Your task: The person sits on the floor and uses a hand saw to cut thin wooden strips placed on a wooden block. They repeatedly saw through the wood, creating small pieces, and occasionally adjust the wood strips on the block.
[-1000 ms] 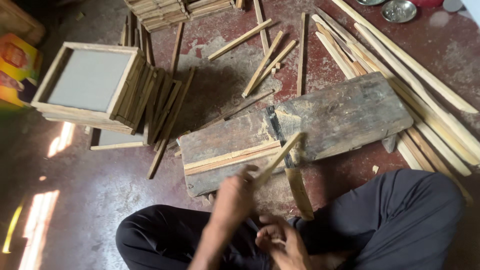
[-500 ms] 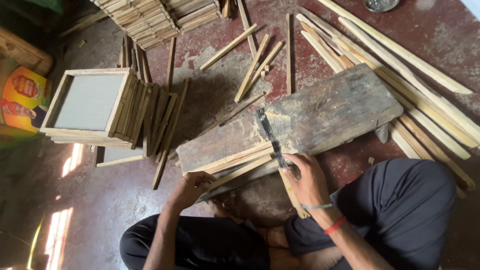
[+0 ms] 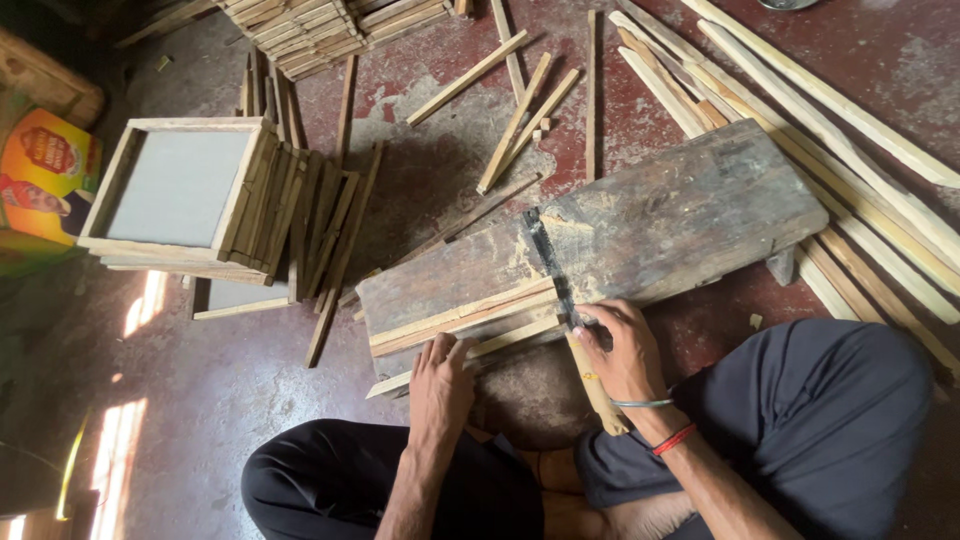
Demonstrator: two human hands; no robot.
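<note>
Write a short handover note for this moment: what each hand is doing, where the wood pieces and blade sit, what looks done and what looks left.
Left hand: flat on the thin wooden strips at the plank's near edge.
Right hand: gripping the cleaver, blade lying across the plank.
Done: framed slates stacked far left.
Left: long uncut sticks on the right, short loose ones beyond the plank.

Floor-level woodworking shop: worn red cement floor (image 3: pixel 420 150) strewn with cut wooden strips (image 3: pixel 515 120), stacked slats (image 3: pixel 320 25) at top, finished frames (image 3: pixel 175 185) left.
</note>
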